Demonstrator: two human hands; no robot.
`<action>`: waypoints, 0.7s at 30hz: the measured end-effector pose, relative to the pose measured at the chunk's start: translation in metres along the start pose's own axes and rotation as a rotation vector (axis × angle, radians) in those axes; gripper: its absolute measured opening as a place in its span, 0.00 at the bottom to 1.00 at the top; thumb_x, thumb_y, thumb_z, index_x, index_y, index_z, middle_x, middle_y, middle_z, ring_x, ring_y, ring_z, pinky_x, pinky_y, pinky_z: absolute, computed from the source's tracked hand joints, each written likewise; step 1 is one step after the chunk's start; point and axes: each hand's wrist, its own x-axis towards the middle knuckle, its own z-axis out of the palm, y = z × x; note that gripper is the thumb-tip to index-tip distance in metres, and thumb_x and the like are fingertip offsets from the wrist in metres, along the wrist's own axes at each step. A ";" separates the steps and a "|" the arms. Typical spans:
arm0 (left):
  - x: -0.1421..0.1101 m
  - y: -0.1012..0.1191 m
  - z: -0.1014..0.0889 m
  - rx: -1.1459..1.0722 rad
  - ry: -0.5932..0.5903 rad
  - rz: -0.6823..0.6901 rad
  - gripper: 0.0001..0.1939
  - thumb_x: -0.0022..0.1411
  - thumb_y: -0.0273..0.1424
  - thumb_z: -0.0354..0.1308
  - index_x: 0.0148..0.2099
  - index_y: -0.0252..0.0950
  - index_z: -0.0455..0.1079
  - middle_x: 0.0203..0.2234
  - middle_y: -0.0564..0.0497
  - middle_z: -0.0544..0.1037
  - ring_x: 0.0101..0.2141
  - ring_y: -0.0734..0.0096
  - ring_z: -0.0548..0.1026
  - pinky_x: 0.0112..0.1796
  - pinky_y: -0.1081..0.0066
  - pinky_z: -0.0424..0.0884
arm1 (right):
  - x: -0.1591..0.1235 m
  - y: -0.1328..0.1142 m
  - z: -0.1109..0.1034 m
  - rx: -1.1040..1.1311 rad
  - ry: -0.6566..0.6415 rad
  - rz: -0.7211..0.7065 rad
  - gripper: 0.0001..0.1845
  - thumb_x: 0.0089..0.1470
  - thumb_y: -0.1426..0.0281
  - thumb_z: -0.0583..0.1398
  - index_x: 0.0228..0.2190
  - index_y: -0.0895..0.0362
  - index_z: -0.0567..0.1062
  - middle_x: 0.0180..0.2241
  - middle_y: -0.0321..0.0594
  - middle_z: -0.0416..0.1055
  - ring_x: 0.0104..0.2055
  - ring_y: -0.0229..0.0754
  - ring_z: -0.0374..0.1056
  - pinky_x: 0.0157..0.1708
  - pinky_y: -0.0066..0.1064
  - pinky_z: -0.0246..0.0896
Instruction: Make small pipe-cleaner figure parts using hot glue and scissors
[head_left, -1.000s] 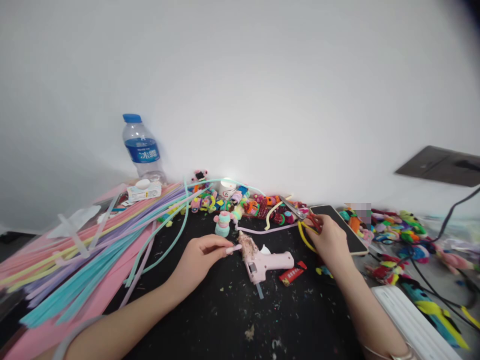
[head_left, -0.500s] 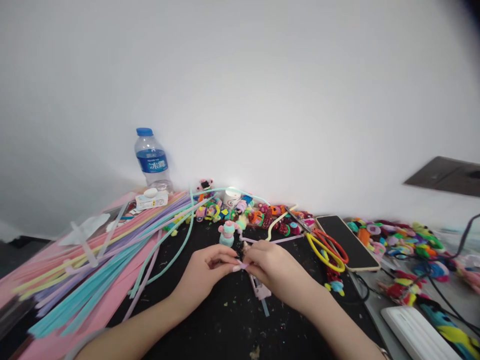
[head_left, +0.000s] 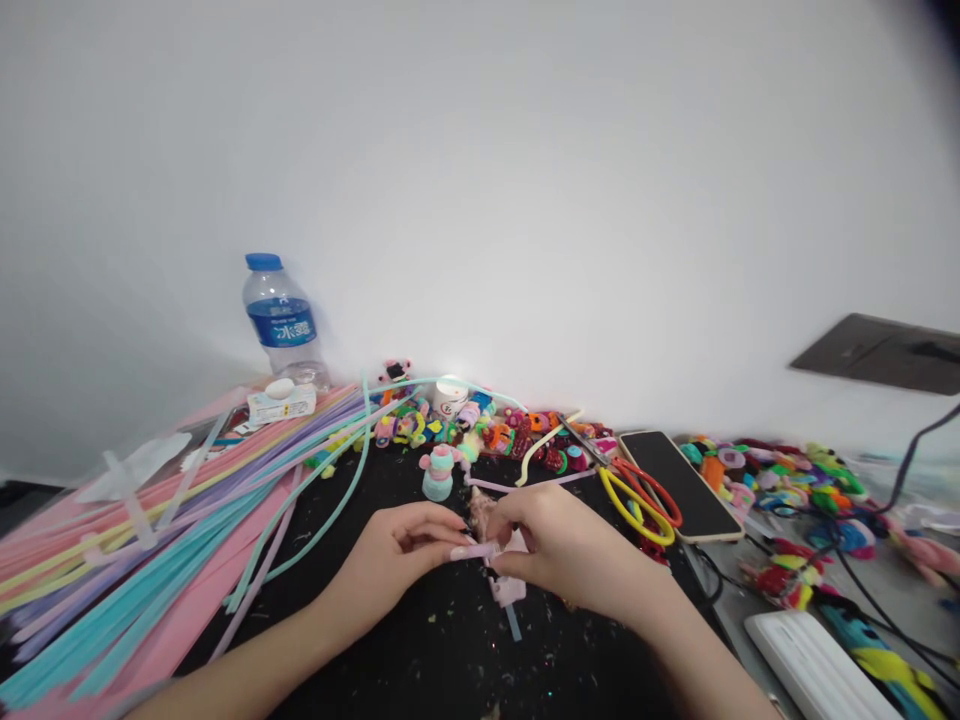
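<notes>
Hands meeting, left hand (head_left: pixel 401 548) and right hand (head_left: pixel 562 550) each in closed grip on short pale-pink strip (head_left: pixel 480 550), above pink glue gun (head_left: pixel 506 590)

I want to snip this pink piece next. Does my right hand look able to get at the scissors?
Probably yes: the scissors lie in the open beside the phone, just right of your right hand, with nothing over them. That hand is pinching the pink piece, though.

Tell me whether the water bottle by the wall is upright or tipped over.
Upright. The water bottle stands on its base near the wall, blue cap on top, label reading level.
</notes>
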 end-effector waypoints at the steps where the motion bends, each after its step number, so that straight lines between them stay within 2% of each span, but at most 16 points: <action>1: 0.000 0.000 0.000 0.007 -0.010 0.002 0.07 0.48 0.28 0.64 0.33 0.36 0.74 0.28 0.49 0.81 0.32 0.64 0.78 0.36 0.71 0.70 | 0.000 -0.001 0.001 0.013 -0.009 0.001 0.01 0.48 0.73 0.62 0.26 0.55 0.74 0.24 0.31 0.71 0.26 0.33 0.65 0.25 0.21 0.51; 7: -0.002 -0.002 0.002 0.020 -0.054 0.018 0.07 0.47 0.27 0.65 0.31 0.35 0.73 0.26 0.49 0.81 0.30 0.65 0.78 0.34 0.71 0.70 | 0.002 -0.004 0.009 0.028 -0.081 -0.025 0.05 0.50 0.74 0.60 0.25 0.57 0.76 0.23 0.32 0.71 0.24 0.32 0.64 0.25 0.20 0.52; 14: -0.003 -0.002 0.002 0.044 -0.055 0.006 0.06 0.48 0.30 0.65 0.30 0.35 0.73 0.25 0.50 0.81 0.29 0.65 0.77 0.33 0.72 0.69 | 0.001 -0.009 0.005 0.084 -0.127 -0.069 0.07 0.52 0.77 0.58 0.26 0.58 0.76 0.22 0.33 0.71 0.24 0.32 0.65 0.26 0.21 0.55; 18: -0.003 0.001 0.001 0.072 -0.023 0.036 0.04 0.50 0.30 0.63 0.31 0.35 0.73 0.24 0.50 0.80 0.28 0.66 0.76 0.32 0.72 0.69 | 0.000 -0.004 0.006 0.085 -0.113 -0.069 0.08 0.52 0.78 0.57 0.26 0.59 0.75 0.22 0.32 0.70 0.24 0.32 0.63 0.25 0.21 0.53; 21: -0.001 0.005 -0.007 0.097 0.074 0.102 0.06 0.55 0.33 0.58 0.33 0.36 0.72 0.25 0.50 0.79 0.28 0.67 0.76 0.33 0.71 0.70 | -0.002 0.003 0.007 0.035 -0.085 -0.047 0.08 0.53 0.76 0.58 0.25 0.59 0.74 0.22 0.33 0.69 0.23 0.32 0.62 0.24 0.22 0.51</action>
